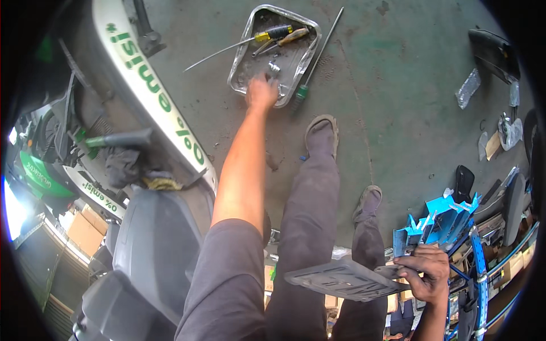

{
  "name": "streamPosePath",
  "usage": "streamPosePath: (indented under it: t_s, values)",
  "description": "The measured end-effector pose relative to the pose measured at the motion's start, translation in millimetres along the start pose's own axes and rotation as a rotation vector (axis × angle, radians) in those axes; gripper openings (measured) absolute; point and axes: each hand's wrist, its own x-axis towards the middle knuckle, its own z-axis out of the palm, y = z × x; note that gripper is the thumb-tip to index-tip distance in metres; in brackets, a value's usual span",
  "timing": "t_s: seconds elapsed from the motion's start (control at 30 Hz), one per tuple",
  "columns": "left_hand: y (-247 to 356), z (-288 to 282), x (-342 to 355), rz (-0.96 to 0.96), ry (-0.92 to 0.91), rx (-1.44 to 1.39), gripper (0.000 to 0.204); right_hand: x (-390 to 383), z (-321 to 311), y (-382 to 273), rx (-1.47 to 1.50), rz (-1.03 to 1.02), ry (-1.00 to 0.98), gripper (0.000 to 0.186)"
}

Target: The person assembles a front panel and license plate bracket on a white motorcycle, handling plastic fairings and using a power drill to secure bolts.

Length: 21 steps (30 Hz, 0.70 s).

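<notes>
My left hand reaches over the near edge of a metal tray, its fingers pointing down into it. Those fingers are blurred and partly hidden, so their grip does not show. Just beyond them lie small shiny metal parts. Farther back in the tray rest a yellow-and-black screwdriver, its long shaft jutting out over the left rim, and a tool with a worn tan handle. At the lower right, my right hand is closed round the arm of a dark grey licence plate holder, keeping it tilted above the floor.
A green-handled screwdriver lies against the tray's right side. The motorbike's white panel and dark seat fill the left. Blue metal racking stands at the right, below plastic-wrapped parts on the floor.
</notes>
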Motion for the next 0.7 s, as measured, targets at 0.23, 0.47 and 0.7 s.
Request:
streamPosePath:
  t_s: [0.23,0.47,0.7]
  values:
    - [24.6,28.7,14.9,0.026,0.266,0.041,0.031,14.9,-4.9,17.5,0.021,0.088,0.16,0.02]
    - [53.5,-54.9,-67.5,-0.126,0.319,-0.72,0.018,-3.3,0.2,-21.3,-0.049,0.074,0.137,0.018]
    - [172.7,-235.1,-278.4,0.149,-0.025,-1.099,0.013,-62.0,2.3,-52.0,-0.128,-0.205,0.217,0.022]
